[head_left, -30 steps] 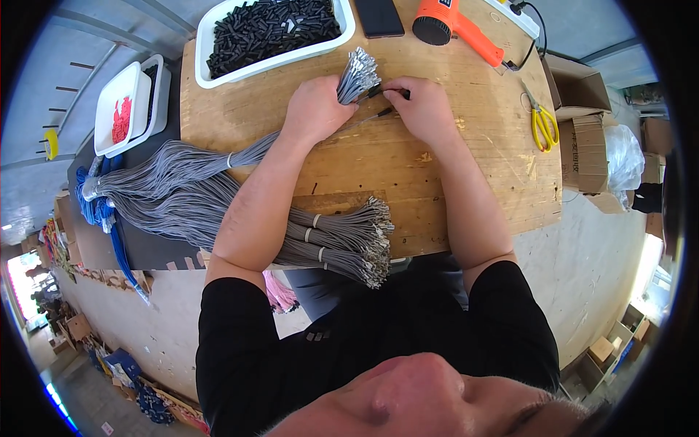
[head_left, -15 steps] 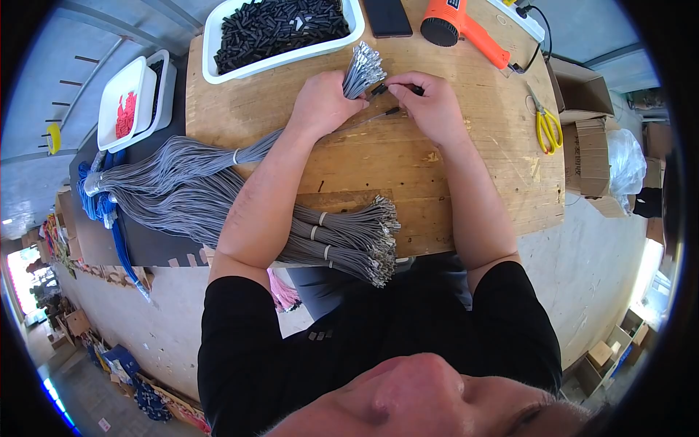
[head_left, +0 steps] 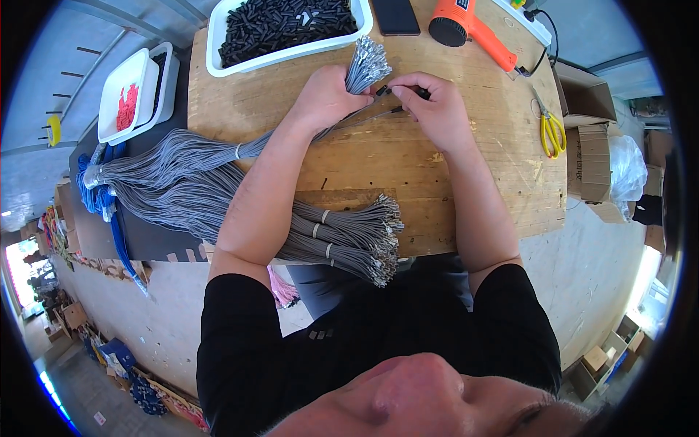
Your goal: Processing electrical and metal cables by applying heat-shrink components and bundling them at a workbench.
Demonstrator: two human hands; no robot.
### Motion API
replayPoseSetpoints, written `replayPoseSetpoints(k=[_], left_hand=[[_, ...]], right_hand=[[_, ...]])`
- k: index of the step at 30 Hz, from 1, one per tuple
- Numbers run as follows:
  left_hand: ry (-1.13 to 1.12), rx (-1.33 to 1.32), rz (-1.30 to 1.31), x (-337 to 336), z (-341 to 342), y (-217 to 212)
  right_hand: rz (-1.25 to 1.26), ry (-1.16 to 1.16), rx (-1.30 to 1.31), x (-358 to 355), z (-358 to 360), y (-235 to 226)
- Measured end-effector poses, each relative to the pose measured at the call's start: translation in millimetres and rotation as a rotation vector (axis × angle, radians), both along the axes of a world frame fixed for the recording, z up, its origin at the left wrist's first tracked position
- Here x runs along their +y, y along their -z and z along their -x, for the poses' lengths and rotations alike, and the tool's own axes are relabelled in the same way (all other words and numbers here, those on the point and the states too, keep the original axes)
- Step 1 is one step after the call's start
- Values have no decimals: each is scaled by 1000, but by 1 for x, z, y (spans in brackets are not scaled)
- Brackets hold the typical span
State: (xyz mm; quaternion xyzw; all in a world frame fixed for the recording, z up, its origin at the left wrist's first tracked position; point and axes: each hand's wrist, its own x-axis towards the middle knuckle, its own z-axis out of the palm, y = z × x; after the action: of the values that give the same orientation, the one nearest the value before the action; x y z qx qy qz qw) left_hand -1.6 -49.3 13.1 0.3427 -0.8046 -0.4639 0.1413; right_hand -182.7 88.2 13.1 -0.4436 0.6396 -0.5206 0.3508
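My left hand (head_left: 325, 96) grips a bundle of grey wires (head_left: 361, 67) with metal-tipped ends pointing up toward the tray. My right hand (head_left: 431, 108) pinches a short black sleeve (head_left: 400, 90) on a single wire next to those ends. Both hands rest on the wooden table (head_left: 378, 156). A white tray of black sleeves (head_left: 284, 25) sits just beyond the hands.
Tied grey wire bundles (head_left: 342, 237) lie at the table's near edge, and more (head_left: 167, 178) trail off to the left. An orange heat gun (head_left: 473, 28), a black phone (head_left: 395, 14), yellow scissors (head_left: 552, 130), cardboard boxes (head_left: 590, 146) and white trays with red pieces (head_left: 129, 95) surround the table.
Both hands keep their grip and stay near the bundle's tips; my right fingers have shifted slightly along the single wire with the black sleeve.
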Motion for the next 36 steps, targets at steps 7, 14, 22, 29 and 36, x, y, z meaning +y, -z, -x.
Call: replayPoseSetpoints(k=[7,14,22,29,36], left_hand=[[54,27,-16,1,-5,-7],[108,51,-52,4,-5,-11],[114,35,-63,0,-5,-5],[119,61,-63,-1,-6,-5],[79,148,-239,1,-12,-10]], right_hand=[[11,-33,-42,3,-4,-4],[-16,-40,-78,4,-5,-8],[-2,-53,-69,5,-7,-9],[55,-22,9,4,-9,-6],[199,40,343,7,-21,-4]])
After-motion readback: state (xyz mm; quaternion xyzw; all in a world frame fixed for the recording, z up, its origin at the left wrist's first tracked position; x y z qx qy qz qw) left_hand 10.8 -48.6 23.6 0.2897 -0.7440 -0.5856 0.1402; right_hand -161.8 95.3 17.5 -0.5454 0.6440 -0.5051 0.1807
